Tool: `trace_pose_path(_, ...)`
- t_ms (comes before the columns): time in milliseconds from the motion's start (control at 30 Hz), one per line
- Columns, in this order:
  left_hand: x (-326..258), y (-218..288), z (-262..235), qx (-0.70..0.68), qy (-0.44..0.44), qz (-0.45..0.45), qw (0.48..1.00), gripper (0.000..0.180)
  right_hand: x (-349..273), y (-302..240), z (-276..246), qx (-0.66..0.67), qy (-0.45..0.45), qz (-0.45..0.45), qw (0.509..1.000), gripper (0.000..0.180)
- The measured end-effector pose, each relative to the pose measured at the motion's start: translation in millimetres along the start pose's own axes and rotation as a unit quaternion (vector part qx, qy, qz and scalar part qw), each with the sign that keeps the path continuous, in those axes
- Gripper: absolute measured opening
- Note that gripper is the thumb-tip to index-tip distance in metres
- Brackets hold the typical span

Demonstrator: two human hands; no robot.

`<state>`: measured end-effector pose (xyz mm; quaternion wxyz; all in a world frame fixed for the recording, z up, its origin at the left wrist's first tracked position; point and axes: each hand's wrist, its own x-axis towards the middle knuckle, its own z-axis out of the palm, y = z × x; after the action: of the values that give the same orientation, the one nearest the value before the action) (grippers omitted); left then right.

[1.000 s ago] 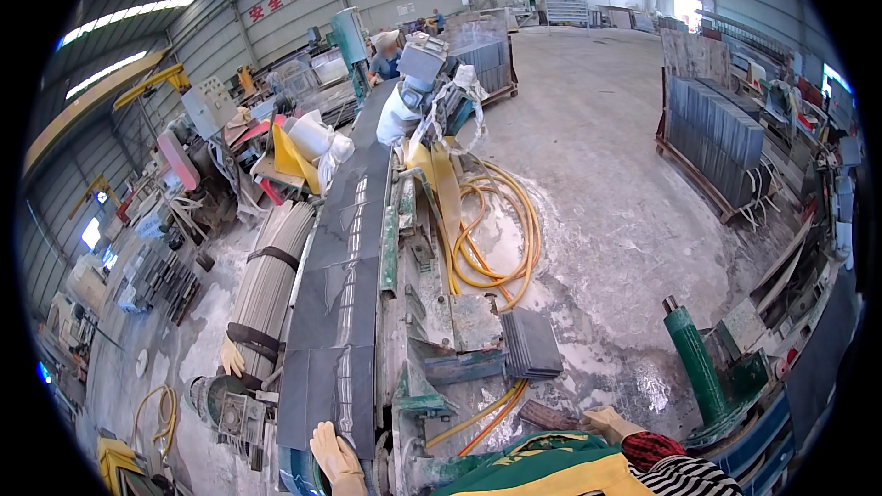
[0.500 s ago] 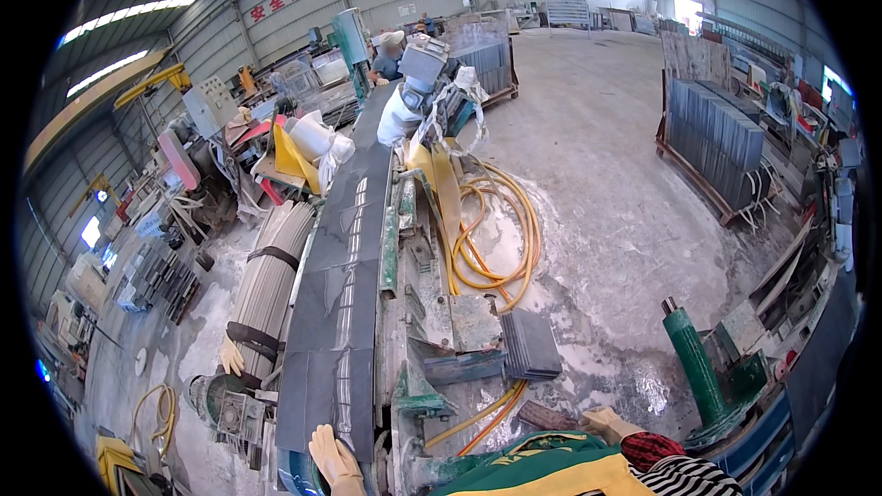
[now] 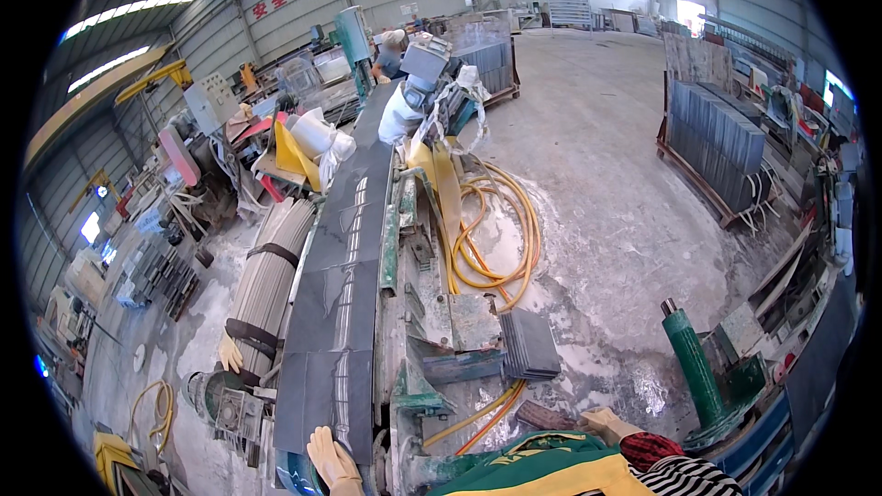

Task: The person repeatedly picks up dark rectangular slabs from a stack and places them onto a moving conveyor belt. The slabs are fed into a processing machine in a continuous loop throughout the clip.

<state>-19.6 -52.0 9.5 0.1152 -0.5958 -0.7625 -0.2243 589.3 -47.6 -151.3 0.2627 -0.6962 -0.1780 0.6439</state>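
Note:
My left hand [image 3: 333, 462], in a cream glove, lies with its fingers stretched out on the near end of a dark grey stone slab [image 3: 308, 386]. This slab is one of several laid end to end along a narrow machine bed, with a wet shine down their middle. My right hand [image 3: 608, 424], gloved too, hangs off to the right beside my green and yellow apron [image 3: 542, 473]. Its fingers look loosely extended, near a reddish-brown piece [image 3: 544, 416], and nothing shows in them; whether it touches that piece is unclear.
Left of the bed lies a strapped bundle of long strips [image 3: 269, 280]. Yellow hoses [image 3: 528, 248] coil on the floor at right, near stacked dark tiles [image 3: 530, 344]. A green post [image 3: 695, 367] stands farther right. Along the bed are a machine head [image 3: 424, 60] and another person [image 3: 390, 57].
My hands stay nearly where they were, the left still flat on the slab. The person at the far end has shifted slightly.

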Motion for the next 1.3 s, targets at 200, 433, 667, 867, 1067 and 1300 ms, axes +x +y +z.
trace_pose_path(200,-3.7,-2.6,2.9,-0.002,0.011,0.006,1.0,0.036,-8.8,-0.4,-1.3,0.02,-0.006,-0.026,0.999,0.029)
trace_pose_path(433,-6.1,-0.6,-1.6,-0.005,0.004,-0.003,1.0,0.037,-7.1,-0.9,-1.6,0.024,-0.018,-0.014,0.999,0.029)
trace_pose_path(667,-13.2,-3.8,-2.4,-0.005,0.02,-0.01,1.0,0.036,-14.6,-9.1,2.9,-0.003,0.006,0.003,1.0,0.027)
trace_pose_path(867,-12.8,-0.2,-1.8,-0.01,0.036,-0.002,0.999,0.035,-22.1,-12.5,3.1,0.0,0.022,-0.002,1.0,0.028)
trace_pose_path(1067,-19.9,-4.3,-5.2,-0.007,0.051,-0.003,0.999,0.034,-21.8,-13.3,5.3,0.011,0.011,-0.014,1.0,0.028)
trace_pose_path(1300,-22.1,-1.2,-7.8,-0.012,0.054,-0.004,0.998,0.033,-30.9,-18.2,6.4,0.033,0.014,-0.013,0.999,0.023)
